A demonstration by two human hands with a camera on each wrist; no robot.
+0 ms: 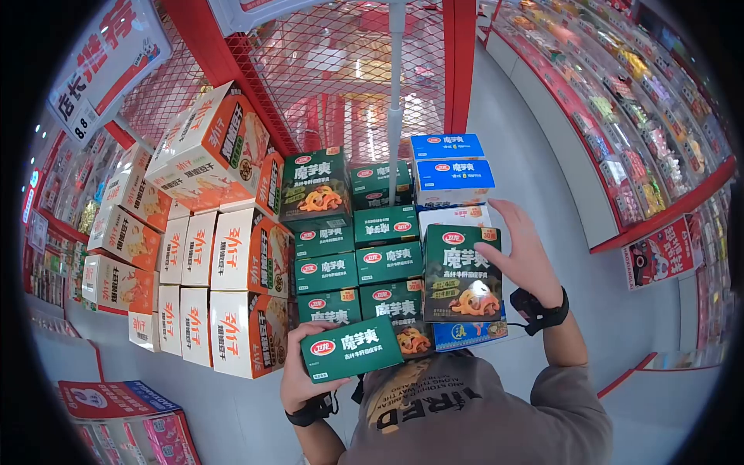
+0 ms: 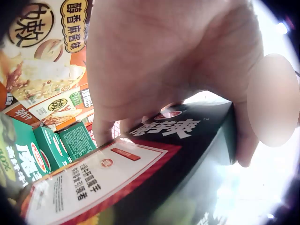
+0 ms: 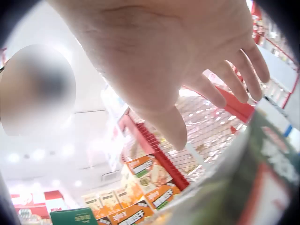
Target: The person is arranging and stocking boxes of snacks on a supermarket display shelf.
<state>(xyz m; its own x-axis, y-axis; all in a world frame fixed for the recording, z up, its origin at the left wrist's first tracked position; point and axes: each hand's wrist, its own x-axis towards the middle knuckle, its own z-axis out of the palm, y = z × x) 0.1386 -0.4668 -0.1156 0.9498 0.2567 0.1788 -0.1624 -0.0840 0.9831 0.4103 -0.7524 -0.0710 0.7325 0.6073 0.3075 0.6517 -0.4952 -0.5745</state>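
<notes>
One green box: grips it in the left hand at the stack's near left corner. Holds the right hand open, fingers spread, beside a dark green box at the near right corner. Has floor along the right edge, red-framed mesh beyond the far one.

Red-framed mesh, price sign, shelves — stocked

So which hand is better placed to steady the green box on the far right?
Right, probably: the right hand is open beside that box, while the left hand holds another green box.
</notes>
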